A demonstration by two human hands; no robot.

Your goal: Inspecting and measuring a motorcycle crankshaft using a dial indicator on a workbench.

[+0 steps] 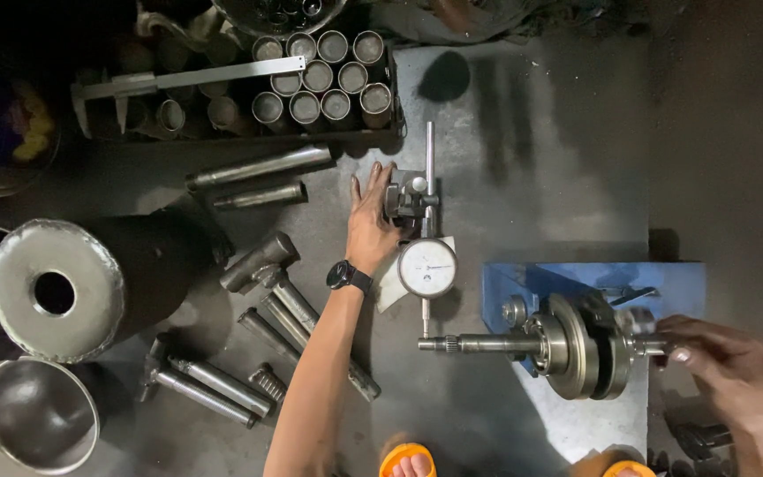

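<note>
Left hand [371, 221] lies spread on the gauge stand [408, 201]; right fingers [695, 346] pinch the right end of the crankshaft [567, 343], whose axis runs left-right under the dial [427, 268].

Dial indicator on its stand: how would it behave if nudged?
The white-faced dial indicator looks top-heavy on its thin metal post, so probably tippy. Its glass face seems fragile. The left hand steadies the base, likely preventing sliding.

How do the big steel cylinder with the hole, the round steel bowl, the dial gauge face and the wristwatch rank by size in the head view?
Largest to smallest as they appear:
1. Steel cylinder
2. Steel bowl
3. Dial gauge face
4. Wristwatch
The bowl sits at the frame's edge, so its true size relative to the cylinder is unsure.
</note>
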